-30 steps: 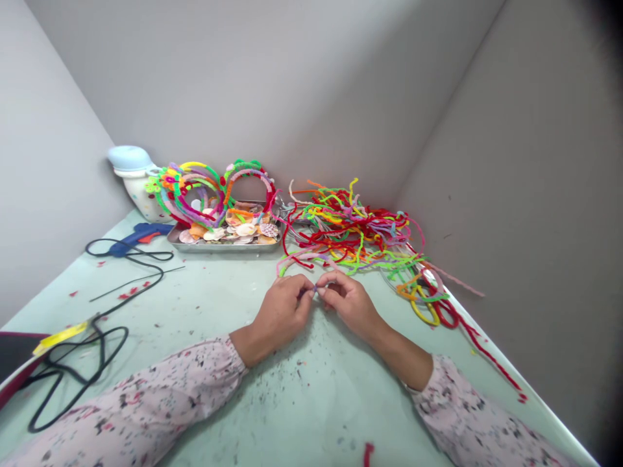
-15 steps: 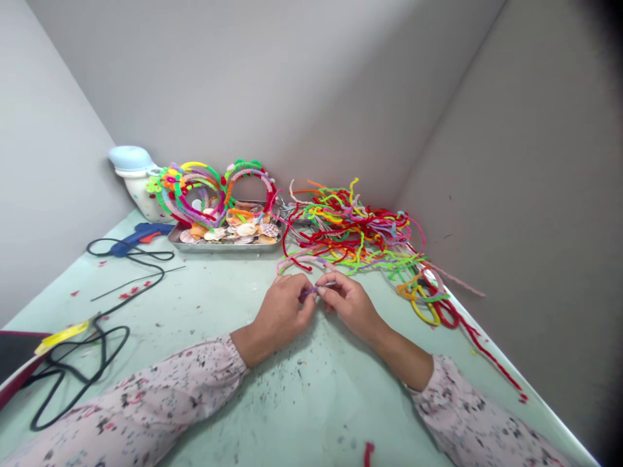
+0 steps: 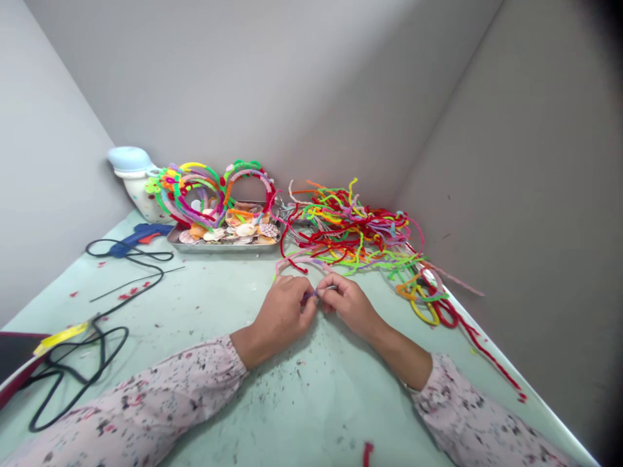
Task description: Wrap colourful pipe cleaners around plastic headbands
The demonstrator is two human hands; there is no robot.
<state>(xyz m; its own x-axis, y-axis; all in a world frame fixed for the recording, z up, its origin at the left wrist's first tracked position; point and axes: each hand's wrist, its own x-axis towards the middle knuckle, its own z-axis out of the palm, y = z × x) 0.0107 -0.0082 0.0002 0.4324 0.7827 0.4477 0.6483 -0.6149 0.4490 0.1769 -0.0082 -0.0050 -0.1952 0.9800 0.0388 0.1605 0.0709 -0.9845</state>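
Observation:
My left hand (image 3: 286,310) is closed in a pinch over the middle of the table. Between its thumb and fingers sits a short purple pipe cleaner (image 3: 309,295), mostly hidden by the fingers. Close beside it, my right hand (image 3: 348,303) pinches the other end of the same purple piece, fingertips almost touching the left ones. Just beyond my hands a pink pipe-cleaner-wrapped hoop (image 3: 291,258) arches up, its lower part behind my fingers. The heap of coloured pipe cleaners (image 3: 350,224) lies farther back.
A metal tray (image 3: 219,248) of seashells with finished wrapped headbands (image 3: 248,168) stands at the back, near a white bottle (image 3: 146,194). A blue glue gun (image 3: 136,240) and black cord (image 3: 97,357) lie left. Yellow-handled scissors (image 3: 424,310) are on the right.
Both hands stay in nearly the same place, still pinching the purple piece. Finger positions have shifted very slightly; the whole view has moved a little.

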